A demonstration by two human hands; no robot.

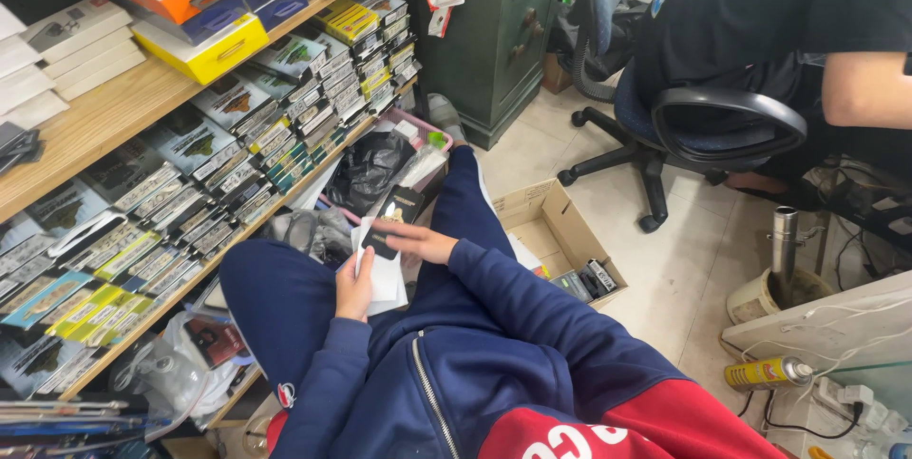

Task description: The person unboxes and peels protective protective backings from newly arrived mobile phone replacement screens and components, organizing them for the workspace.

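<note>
One flat white packet [385, 274], dark-topped.

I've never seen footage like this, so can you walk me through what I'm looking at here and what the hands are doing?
There is one picture, shot from a camera on a seated person's head, looking down at their lap. The left hand holds white sheets. The right hand rests on a small dark card on top of them. Wooden shelves packed with small boxed goods stand on the left. An open cardboard box sits on the tiled floor, and another person sits in an office chair.
</note>
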